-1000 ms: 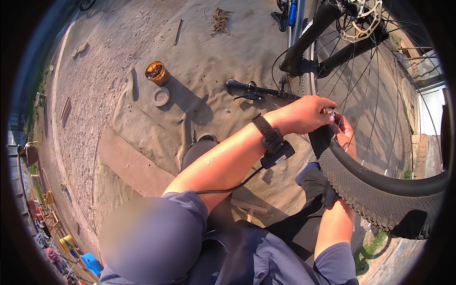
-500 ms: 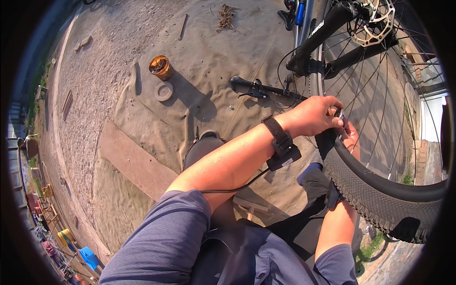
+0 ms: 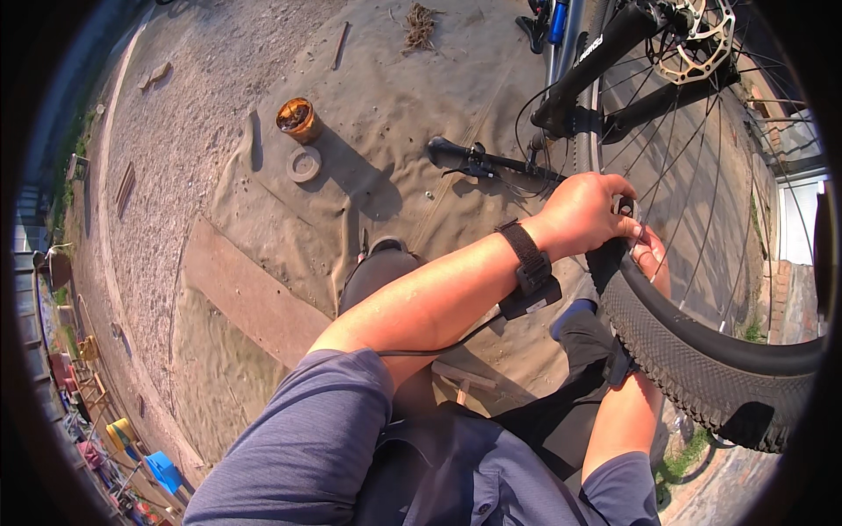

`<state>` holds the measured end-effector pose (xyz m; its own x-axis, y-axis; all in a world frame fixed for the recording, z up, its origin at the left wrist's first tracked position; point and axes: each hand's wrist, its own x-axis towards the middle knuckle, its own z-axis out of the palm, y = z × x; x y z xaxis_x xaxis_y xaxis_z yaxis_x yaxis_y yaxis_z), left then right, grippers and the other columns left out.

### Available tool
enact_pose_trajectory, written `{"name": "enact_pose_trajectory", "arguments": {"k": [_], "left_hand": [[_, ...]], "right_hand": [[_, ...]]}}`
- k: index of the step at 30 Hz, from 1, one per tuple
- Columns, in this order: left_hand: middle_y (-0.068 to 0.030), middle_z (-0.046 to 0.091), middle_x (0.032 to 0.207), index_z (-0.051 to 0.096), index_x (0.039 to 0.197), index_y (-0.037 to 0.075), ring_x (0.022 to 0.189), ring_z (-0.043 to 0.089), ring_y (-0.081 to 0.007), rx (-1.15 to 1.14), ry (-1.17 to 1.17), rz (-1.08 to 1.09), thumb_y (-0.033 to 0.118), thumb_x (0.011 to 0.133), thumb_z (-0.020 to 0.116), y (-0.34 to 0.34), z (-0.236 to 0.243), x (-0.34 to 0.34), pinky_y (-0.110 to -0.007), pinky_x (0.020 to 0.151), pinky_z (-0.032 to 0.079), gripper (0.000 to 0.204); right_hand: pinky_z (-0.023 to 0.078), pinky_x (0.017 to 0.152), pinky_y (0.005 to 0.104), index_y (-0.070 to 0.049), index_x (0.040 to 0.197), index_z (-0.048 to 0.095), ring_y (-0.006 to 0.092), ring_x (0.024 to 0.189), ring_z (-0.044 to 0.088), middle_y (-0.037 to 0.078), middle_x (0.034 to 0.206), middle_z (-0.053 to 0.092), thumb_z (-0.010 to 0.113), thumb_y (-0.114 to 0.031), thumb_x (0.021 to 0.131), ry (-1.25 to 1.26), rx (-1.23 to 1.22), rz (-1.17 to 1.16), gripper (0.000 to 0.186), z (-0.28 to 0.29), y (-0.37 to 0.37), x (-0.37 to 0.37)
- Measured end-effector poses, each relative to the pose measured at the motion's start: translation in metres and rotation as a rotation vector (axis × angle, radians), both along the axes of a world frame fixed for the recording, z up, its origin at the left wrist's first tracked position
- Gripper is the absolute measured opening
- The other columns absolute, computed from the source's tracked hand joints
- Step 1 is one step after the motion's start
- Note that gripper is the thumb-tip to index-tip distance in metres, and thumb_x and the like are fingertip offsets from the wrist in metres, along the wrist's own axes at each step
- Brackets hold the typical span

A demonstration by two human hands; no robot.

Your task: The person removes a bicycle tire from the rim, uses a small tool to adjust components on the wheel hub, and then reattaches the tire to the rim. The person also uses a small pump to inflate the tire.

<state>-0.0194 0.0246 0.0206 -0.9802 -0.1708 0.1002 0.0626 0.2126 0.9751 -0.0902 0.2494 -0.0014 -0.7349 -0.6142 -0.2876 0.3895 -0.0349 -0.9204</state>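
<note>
The front wheel of a bicycle stands at my right, with a knobbly black tyre (image 3: 693,373), a dark rim (image 3: 702,320) and thin spokes. My left hand (image 3: 586,212) reaches across to the rim; its thumb and forefinger are pinched together beside a small dark part (image 3: 625,207), whose kind I cannot make out. Just beyond, on the inner side of the rim, my right hand (image 3: 650,256) has its fingers bent and bunched near the left fingertips, by the spokes. Tyre and rim hide some of the right hand, and anything in its fingers is too small to name.
Above the hands are the black fork (image 3: 596,66), a brake disc (image 3: 702,48) and the handlebar (image 3: 504,164), low over the ground sheet. An orange-brown bucket (image 3: 299,121), a grey ring (image 3: 303,165) and a long brown board (image 3: 250,285) lie to the left.
My left hand has shifted slightly right and turned a little at the rim. The shiny bit seen at its fingertips before now shows as a dark end. My right fingers have bunched closer together.
</note>
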Motion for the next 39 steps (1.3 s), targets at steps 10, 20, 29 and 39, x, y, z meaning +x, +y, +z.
{"name": "enact_pose_trajectory", "arguments": {"k": [10,20,29,39], "left_hand": [[-0.0162,0.077,0.1,0.075,0.12,0.003,0.097,0.074,-0.0333,-0.103,0.052,0.079,0.032,0.084,0.086,0.005,-0.005,0.002,-0.041,0.087,0.058,0.048],[-0.0177,0.076,0.098,0.075,0.119,0.003,0.1,0.072,-0.0355,-0.149,0.066,0.102,0.032,0.094,0.076,0.007,-0.006,0.003,-0.043,0.089,0.057,0.039],[-0.0176,0.076,0.096,0.076,0.113,0.003,0.097,0.072,-0.0358,-0.182,0.172,0.136,0.021,0.094,0.072,0.01,-0.019,-0.006,-0.045,0.088,0.057,0.027],[-0.0175,0.076,0.096,0.076,0.109,0.003,0.092,0.073,-0.0364,-0.187,0.179,0.147,0.017,0.093,0.068,0.008,-0.017,-0.004,-0.043,0.085,0.058,0.023]], "right_hand": [[0.054,0.093,0.0278,0.005,0.139,0.055,0.0127,0.1,0.067,0.007,0.118,0.068,0.057,-0.006,0.1,-0.026,-0.049,0.074,0.04,0.013,-0.011,0.003],[0.053,0.085,0.0251,0.0,0.126,0.058,0.0082,0.093,0.065,0.002,0.108,0.066,0.055,-0.019,0.106,-0.017,0.005,-0.005,0.028,0.02,-0.032,0.017],[0.051,0.089,0.026,0.002,0.127,0.064,0.0087,0.096,0.065,0.002,0.11,0.072,0.062,-0.017,0.108,0.007,-0.025,0.018,0.027,0.016,-0.032,0.013],[0.05,0.087,0.0263,0.005,0.129,0.063,0.0103,0.093,0.065,0.004,0.106,0.073,0.062,-0.018,0.106,0.029,0.104,-0.153,0.032,0.012,-0.03,0.014]]}}
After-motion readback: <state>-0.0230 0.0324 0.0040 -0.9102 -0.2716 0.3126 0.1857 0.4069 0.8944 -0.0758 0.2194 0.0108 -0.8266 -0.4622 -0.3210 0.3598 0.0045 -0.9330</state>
